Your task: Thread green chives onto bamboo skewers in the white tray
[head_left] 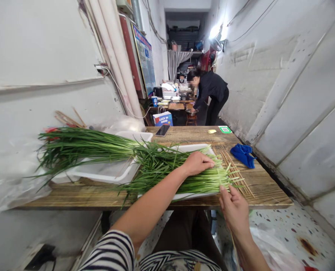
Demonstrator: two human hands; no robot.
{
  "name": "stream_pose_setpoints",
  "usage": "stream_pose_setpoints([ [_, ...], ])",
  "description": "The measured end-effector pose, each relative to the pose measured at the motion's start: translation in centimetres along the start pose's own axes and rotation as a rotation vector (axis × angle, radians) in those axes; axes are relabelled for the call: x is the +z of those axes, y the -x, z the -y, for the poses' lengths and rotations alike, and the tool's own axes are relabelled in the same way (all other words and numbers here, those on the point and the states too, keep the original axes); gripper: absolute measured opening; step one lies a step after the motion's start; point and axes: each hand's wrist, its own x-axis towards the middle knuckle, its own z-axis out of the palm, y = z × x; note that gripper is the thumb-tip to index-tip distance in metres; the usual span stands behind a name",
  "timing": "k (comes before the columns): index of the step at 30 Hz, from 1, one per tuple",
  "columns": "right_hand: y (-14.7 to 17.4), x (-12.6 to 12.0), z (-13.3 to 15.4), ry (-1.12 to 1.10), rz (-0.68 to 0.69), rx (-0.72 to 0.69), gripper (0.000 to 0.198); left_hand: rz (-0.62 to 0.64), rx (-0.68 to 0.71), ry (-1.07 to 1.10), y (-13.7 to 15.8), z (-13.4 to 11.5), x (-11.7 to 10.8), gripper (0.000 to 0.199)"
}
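Note:
Long green garlic chives (181,177) lie in a white tray (202,146) on the wooden table, pale stem ends to the right. Across the bundle, my left hand (198,163) rests with fingers curled onto the stems. At the near right corner of the bundle, my right hand (235,207) is closed, thumb and fingertips pinched by the stem ends. A thin bamboo skewer (234,246) runs down from under that palm; its upper end is hidden. Several loose skewers (235,169) lie just right of the tray, partly under the stems.
More chives (91,148) lie over another white tray (124,175) on the left, beside clear plastic bags (11,169). A phone (163,130), a blue cloth (243,155) and a green QR card (225,129) are on the table (269,192). Beyond, a person (212,90) bends over a metal bowl (191,112).

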Motion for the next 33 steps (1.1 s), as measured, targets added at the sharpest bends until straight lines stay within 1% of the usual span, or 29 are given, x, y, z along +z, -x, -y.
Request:
stream_pose_setpoints([
  [5,-0.04,-0.02,-0.07,-0.033,-0.004,0.006,0.04,0.001,0.013,-0.006,-0.04,0.1,0.09,0.02],
  [13,0.05,-0.02,-0.12,-0.066,0.009,0.018,0.036,0.018,0.062,-0.037,-0.1,0.12,0.2,0.02],
  [18,0.23,0.18,-0.02,-0.074,0.002,0.023,0.035,0.003,0.064,-0.106,0.04,-0.11,0.19,0.019],
  [22,0.18,0.15,-0.36,-0.097,-0.024,0.015,0.035,-0.007,0.097,-0.188,0.1,-0.05,0.32,0.02],
  [27,0.16,0.21,-0.32,-0.106,-0.036,0.03,0.037,-0.017,0.122,-0.237,0.15,-0.03,0.51,0.021],
  [33,-0.04,0.41,-0.22,-0.125,-0.049,0.037,0.038,0.014,0.15,-0.269,0.17,-0.3,0.5,0.021],
])
